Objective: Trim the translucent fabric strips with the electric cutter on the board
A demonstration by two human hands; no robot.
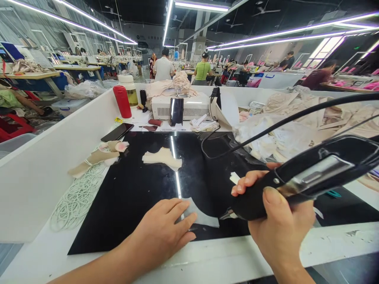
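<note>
My left hand (166, 228) lies flat, fingers together, pressing a small thin grey fabric piece (204, 217) onto the glossy black work mat (133, 189). My right hand (278, 221) grips a black corded hand tool (308, 173), its metal tip (226, 215) pointing down at the fabric's right edge. The tool's black cable (266, 128) arcs up to the right. A cream cut fabric piece (162, 157) lies further back on the mat.
Beige strips and coiled white elastic cord (79, 193) lie left of the mat. At the back stand a red bottle (122, 101), a phone (117, 132), a white machine (183, 106) and piled cream fabric (296, 122). White partition walls (44, 165) enclose the table. Other workers sit far behind.
</note>
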